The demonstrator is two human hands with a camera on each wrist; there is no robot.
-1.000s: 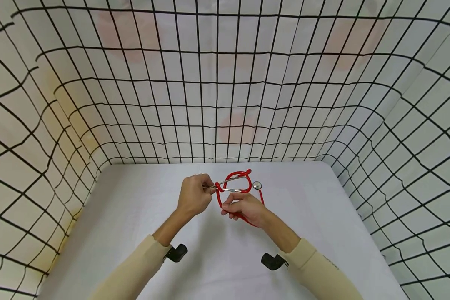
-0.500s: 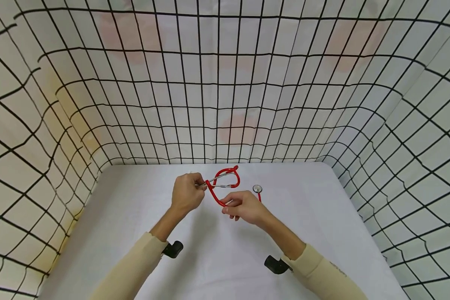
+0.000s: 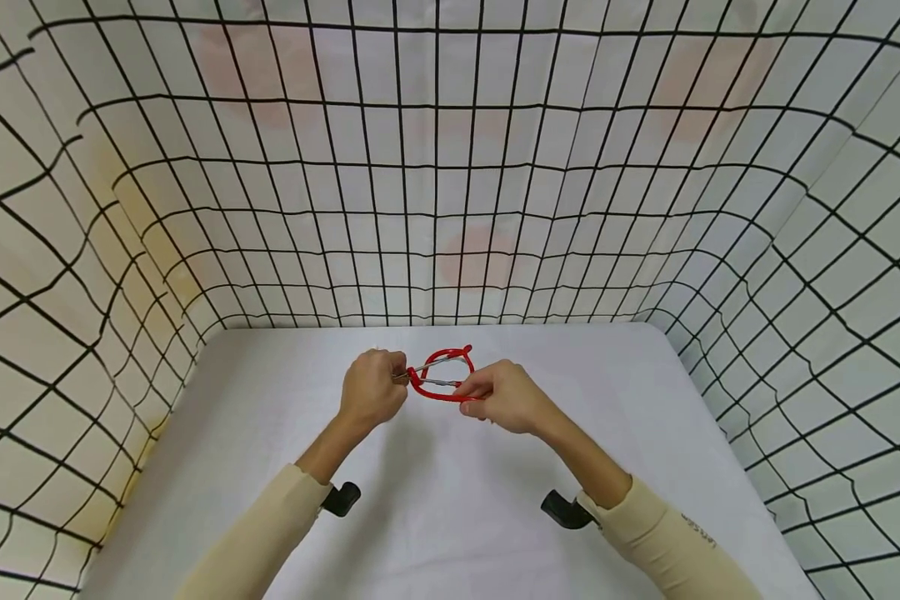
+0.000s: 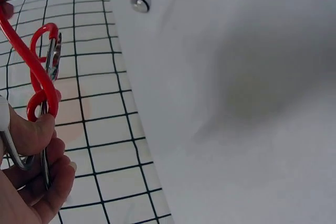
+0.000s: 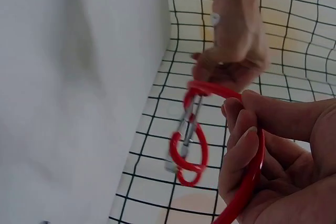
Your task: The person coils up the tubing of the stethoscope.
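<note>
A stethoscope with red tubing [image 3: 444, 397] hangs between both hands above the white table. My left hand [image 3: 373, 387] grips its metal ear tubes near the ear-tip end, where the tubing wraps around them. In the left wrist view, a bent metal tube [image 4: 16, 154] with a pale ear tip [image 4: 3, 114] shows by the thumb. My right hand [image 3: 513, 397] pinches the red tubing between thumb and fingers, to the right of the wrap. Beyond the left hand the tubing makes a red loop [image 5: 203, 148]. The round metal chest piece [image 4: 140, 4] appears in the left wrist view; the head view hides it.
A white-covered table [image 3: 450, 517] lies beneath the hands. Black grid netting [image 3: 435, 167] stands along its back and both sides, with pale cloth behind. A small black wrist device [image 3: 342, 499] sits below the left cuff, another black device [image 3: 565, 509] below the right.
Both hands moved left at first, with the ear tubes and red loop. My right hand then rose and shifted right along the tubing, drawing it nearly level; the chest piece went out of head view.
</note>
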